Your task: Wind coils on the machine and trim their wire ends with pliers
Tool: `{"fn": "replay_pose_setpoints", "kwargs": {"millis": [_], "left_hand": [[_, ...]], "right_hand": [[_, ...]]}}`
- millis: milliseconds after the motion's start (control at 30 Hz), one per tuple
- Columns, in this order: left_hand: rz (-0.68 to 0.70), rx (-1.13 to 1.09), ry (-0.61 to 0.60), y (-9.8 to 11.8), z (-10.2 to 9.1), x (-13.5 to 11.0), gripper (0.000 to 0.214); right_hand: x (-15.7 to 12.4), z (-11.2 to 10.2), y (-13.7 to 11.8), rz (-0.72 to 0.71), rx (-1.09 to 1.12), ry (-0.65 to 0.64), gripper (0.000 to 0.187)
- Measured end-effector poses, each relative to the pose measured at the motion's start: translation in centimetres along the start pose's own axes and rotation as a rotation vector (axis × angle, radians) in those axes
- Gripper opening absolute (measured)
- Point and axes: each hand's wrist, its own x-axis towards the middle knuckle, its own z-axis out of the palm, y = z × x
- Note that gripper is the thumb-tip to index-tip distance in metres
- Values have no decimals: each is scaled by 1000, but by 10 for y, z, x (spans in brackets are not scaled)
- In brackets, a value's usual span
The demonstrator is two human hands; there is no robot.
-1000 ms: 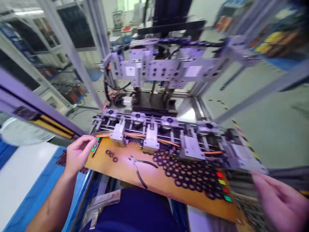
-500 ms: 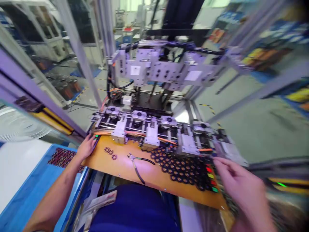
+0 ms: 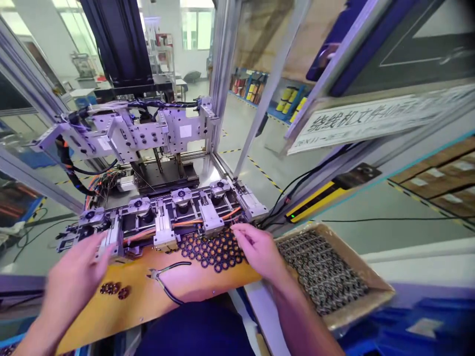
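Two bare hands work at a metal winding machine [image 3: 163, 215], whose orange counter [image 3: 141, 309] stretches before a person in dark blue clothing [image 3: 196, 329]. The right hand [image 3: 258, 247] reaches over the counter's right end, just beside a crowd of dark rings [image 3: 211, 252] lying flat in front of the machine. Its thumb and forefinger come near each other at the edge of the rings; whether they are clamped on anything cannot be told. The left hand [image 3: 76, 277], blurred, hangs in front of the leftmost metal block [image 3: 115, 235], back of the hand toward the camera; whether its fingers are apart or together cannot be told.

Between the hands, a pair of pliers [image 3: 158, 275] rests on the counter, handles spread and tips pointing left, beside the dark rings. Nearer the left hand sits a small cluster of reddish-brown rings [image 3: 114, 288], well apart from the larger group. Above the counter, orange cables [image 3: 185, 223] run along the machine below four round-topped holders [image 3: 181, 195]. At right, past the right forearm, an open cardboard box [image 3: 378, 289] holds rows of small dark parts [image 3: 322, 267], near a yellow-edged bar [image 3: 311, 200] showing a green light.
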Motion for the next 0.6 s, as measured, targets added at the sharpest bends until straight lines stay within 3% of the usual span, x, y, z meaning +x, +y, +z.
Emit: {"fn": "replay_pose_setpoints", "kwargs": {"millis": [67, 133, 167, 267, 333, 433, 500, 600], "left_hand": [[409, -234, 2, 79, 5, 56, 51], [658, -443, -37, 154, 19, 111, 49], [718, -559, -75, 186, 28, 135, 47], [602, -703, -61, 249, 56, 186, 42], [412, -700, 6, 267, 71, 206, 43], [138, -671, 8, 271, 87, 231, 42], [57, -644, -72, 267, 94, 247, 36], [50, -601, -187, 260, 99, 265, 32]], "right_hand": [[4, 5, -15, -63, 27, -28, 24], [9, 11, -30, -143, 45, -62, 22], [12, 13, -37, -184, 50, -79, 22], [21, 16, -51, -293, 55, -98, 23], [29, 12, -54, -345, 47, -100, 24], [43, 3, -54, -413, 28, -133, 25], [54, -6, -52, -451, 19, -162, 25], [77, -22, -47, -490, 13, -185, 22]]}}
